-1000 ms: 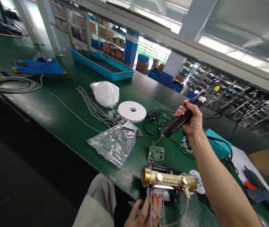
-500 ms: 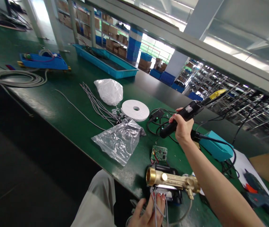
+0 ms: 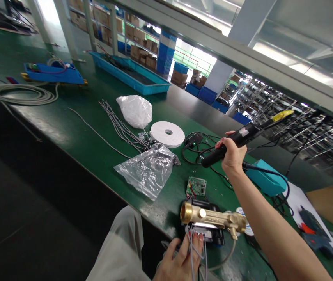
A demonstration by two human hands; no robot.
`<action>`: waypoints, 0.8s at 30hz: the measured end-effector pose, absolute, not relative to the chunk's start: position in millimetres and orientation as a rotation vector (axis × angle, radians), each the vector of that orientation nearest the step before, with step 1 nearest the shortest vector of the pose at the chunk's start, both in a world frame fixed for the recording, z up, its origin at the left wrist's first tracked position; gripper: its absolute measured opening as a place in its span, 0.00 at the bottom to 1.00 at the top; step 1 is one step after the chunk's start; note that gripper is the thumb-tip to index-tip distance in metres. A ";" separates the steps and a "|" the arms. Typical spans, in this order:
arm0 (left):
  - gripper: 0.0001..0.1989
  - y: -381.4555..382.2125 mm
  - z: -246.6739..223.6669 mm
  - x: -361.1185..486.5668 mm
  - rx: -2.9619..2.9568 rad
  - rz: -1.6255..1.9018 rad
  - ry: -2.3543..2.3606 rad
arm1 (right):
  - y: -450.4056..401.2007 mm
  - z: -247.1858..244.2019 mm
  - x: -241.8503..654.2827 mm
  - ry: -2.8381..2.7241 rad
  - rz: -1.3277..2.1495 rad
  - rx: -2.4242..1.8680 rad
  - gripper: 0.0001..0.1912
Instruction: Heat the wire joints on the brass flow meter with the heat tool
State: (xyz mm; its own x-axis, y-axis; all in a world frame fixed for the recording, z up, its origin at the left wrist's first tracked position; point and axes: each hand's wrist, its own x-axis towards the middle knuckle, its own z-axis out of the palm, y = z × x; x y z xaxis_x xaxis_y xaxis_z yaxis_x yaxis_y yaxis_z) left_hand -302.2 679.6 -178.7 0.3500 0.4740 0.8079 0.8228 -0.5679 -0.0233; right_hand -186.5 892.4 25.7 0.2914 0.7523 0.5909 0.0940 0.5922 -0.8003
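The right hand wraps its fingers around the driver, raised over the table with its cord end up — probably stiff and fairly heavy, best gripped round the middle of the barrel. The left hand lays its fingers close together on the case, grey wires running over them; whether it pinches anything, I cannot tell. The brass pipe lies across the case near the table's edge: likely heavy, hard and slick, so better held by its body than by the threaded end. Just behind, the board looks light and fragile — take it by 2 opposite edges, without tugging its red leads
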 end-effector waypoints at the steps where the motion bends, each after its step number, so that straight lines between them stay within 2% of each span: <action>1: 0.18 678.6 -176.4 -303.2 -2.221 -1.107 -1.142 | 888.0 30.5 -184.8 -1.210 0.514 -0.850 0.11; 6: 0.20 673.5 -162.6 -305.8 -2.358 -1.141 -1.189 | 857.7 54.6 -173.3 -1.172 0.524 -0.767 0.11; 16: 0.21 665.8 -151.9 -303.7 -2.447 -0.980 -1.266 | 772.4 90.2 -146.4 -1.009 0.613 -0.716 0.10; 24: 0.24 663.2 -146.2 -305.4 -2.554 -0.954 -1.279 | 689.9 82.0 -123.4 -0.946 0.592 -0.805 0.10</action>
